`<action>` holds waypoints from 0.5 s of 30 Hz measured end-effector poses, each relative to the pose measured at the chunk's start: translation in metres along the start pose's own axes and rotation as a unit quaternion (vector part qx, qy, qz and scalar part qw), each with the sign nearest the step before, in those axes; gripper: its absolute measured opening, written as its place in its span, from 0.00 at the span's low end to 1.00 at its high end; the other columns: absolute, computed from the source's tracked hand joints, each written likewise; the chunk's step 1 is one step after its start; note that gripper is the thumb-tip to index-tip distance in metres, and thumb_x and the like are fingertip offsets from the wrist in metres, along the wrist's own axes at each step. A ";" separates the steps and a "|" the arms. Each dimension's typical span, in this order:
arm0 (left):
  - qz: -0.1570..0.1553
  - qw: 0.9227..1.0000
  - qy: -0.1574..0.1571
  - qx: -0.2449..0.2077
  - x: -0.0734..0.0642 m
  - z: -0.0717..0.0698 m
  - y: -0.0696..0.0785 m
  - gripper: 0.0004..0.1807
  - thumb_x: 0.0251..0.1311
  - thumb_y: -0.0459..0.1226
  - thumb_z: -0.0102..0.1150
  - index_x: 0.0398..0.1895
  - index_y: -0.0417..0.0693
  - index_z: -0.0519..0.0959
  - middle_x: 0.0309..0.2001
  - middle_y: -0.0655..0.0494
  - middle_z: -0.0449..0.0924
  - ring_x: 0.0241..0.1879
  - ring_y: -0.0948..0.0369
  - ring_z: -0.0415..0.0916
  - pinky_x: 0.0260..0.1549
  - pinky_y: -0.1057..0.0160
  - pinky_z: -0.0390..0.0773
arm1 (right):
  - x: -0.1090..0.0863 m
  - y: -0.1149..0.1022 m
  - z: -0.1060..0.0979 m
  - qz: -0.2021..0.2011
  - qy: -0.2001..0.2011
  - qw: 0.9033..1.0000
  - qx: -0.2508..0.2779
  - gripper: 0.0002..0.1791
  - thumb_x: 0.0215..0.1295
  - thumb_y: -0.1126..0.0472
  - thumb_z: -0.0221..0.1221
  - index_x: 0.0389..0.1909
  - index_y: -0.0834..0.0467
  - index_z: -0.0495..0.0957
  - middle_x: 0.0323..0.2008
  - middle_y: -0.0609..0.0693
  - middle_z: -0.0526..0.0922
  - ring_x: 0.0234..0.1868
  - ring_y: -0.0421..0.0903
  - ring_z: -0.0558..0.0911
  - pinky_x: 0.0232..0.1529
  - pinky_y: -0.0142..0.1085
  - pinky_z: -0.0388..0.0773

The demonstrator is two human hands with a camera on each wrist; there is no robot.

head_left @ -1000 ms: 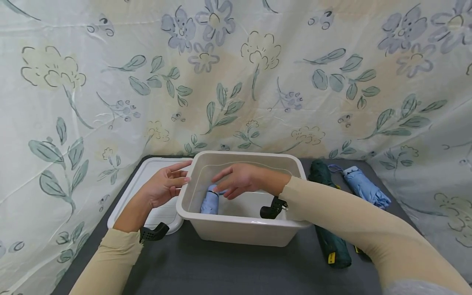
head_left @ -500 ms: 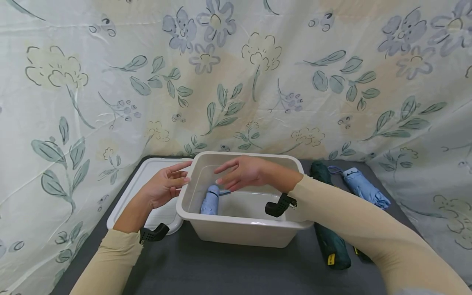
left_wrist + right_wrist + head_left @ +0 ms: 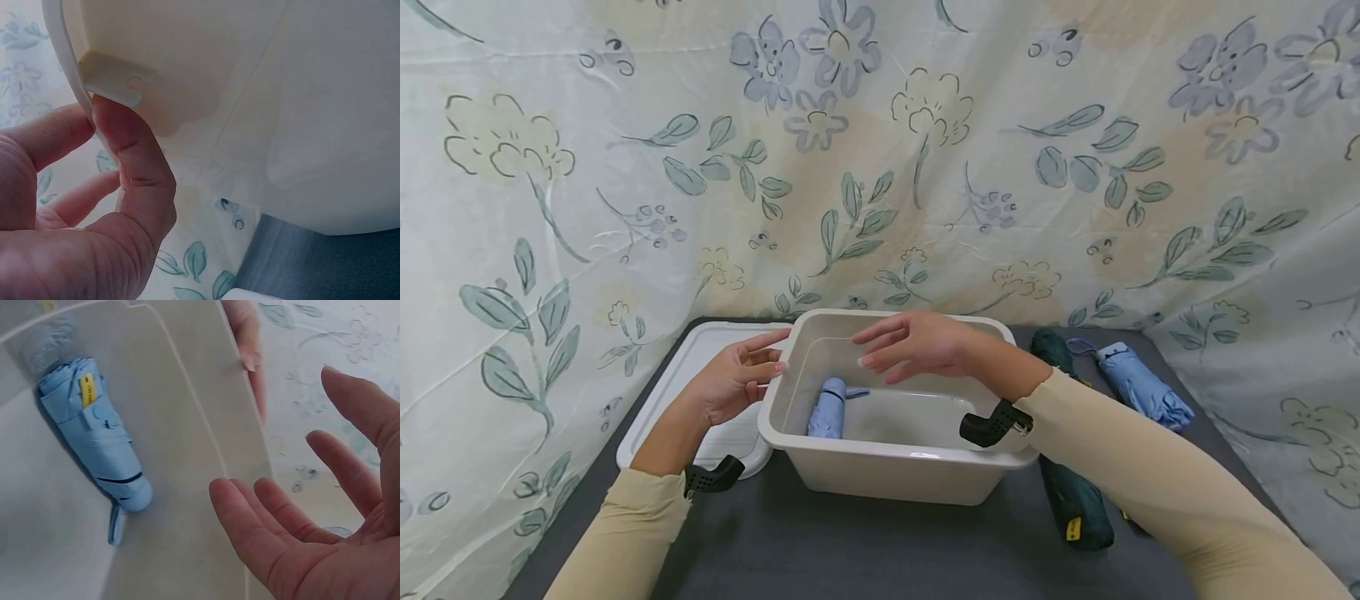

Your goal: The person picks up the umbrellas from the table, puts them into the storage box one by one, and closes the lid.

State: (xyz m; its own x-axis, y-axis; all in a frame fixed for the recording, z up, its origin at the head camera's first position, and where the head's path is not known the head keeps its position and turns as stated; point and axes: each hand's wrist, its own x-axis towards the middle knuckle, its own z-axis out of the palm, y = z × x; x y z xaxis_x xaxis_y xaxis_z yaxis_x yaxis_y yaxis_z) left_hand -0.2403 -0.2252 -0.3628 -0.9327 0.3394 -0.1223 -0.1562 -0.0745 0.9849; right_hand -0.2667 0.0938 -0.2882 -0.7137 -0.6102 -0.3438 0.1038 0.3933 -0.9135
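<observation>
A cream plastic storage bin [image 3: 887, 471] stands open in the middle. My left hand [image 3: 735, 379] pinches its left rim; in the left wrist view the thumb [image 3: 147, 162] lies under the rim. Inside, against the bin's left end, lies a folded light blue umbrella [image 3: 827, 408]. The right wrist view shows its yellow tag, dark stripe and a wrist loop [image 3: 115, 525]. My right hand [image 3: 917, 346] hovers over the bin's back half, fingers spread and holding nothing, apart from the umbrella.
A white lid [image 3: 692, 333] lies flat to the left, partly behind my left arm. Right of the bin are a dark green folded umbrella [image 3: 1078, 508], partly hidden by my right sleeve, and another blue folded umbrella [image 3: 1142, 383]. A floral curtain [image 3: 880, 167] hangs behind the dark table [image 3: 820, 550].
My right hand has drawn up and to the right, away from the blue umbrella in the bin, which lies still. The left hand stays on the rim.
</observation>
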 end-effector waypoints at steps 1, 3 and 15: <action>0.000 1.000 0.000 0.001 0.000 0.000 0.000 0.39 0.70 0.30 0.61 0.81 0.48 0.56 0.48 0.56 0.81 0.47 0.61 0.85 0.46 0.60 0.88 | -0.003 0.000 -0.002 -0.006 0.001 1.000 -0.002 0.26 0.67 0.61 0.67 0.66 0.52 0.78 0.65 0.56 0.79 0.61 0.53 0.82 0.60 0.49 0.83; 0.002 1.000 0.002 0.004 -0.001 0.000 0.000 0.40 0.70 0.31 0.61 0.81 0.47 0.56 0.48 0.56 0.81 0.47 0.61 0.85 0.47 0.60 0.88 | -0.010 0.000 -0.005 -0.020 0.000 1.000 -0.004 0.27 0.69 0.61 0.66 0.68 0.52 0.76 0.66 0.58 0.78 0.63 0.54 0.80 0.61 0.50 0.82; 0.012 1.000 0.001 0.006 -0.003 0.002 -0.002 0.39 0.70 0.30 0.60 0.81 0.45 0.56 0.49 0.55 0.80 0.45 0.63 0.86 0.45 0.62 0.88 | -0.044 0.019 -0.025 -0.074 0.011 0.997 -0.001 0.29 0.71 0.60 0.63 0.72 0.54 0.71 0.68 0.58 0.73 0.67 0.54 0.77 0.65 0.50 0.79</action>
State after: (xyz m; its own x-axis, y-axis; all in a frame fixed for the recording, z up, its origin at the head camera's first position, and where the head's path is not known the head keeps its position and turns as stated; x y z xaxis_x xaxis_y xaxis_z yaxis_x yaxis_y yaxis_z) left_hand -0.2365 -0.2247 -0.3638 -0.9371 0.3348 -0.0988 -0.1296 -0.0706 0.9891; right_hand -0.2503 0.1457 -0.2852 -0.7356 -0.6469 -0.2009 -0.0048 0.3015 -0.9534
